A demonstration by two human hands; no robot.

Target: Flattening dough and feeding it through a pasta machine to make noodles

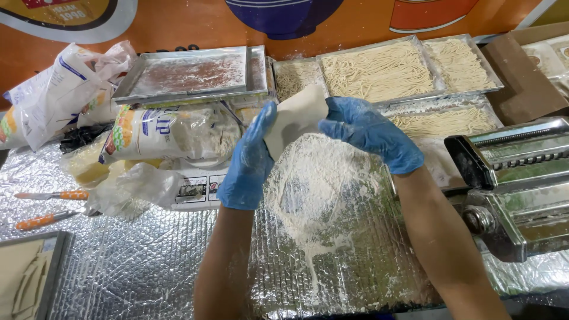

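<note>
Both my hands wear blue gloves and hold a pale flat sheet of dough (296, 115) up above a foil-covered table (142, 266). My left hand (249, 163) grips the sheet's left edge. My right hand (367, 131) pinches its right edge. Under the dough lies a heap of white flour (314, 184) spread on the foil. To the right stands a metal pasta roller machine (515, 184).
Metal trays of cut noodles (379, 71) line the back, with an empty floured tray (189, 74) at back left. Flour bags (166, 133) and plastic bags lie left. Two orange-handled tools (53, 207) lie at left, a tray with dough strips (26, 275) at bottom left.
</note>
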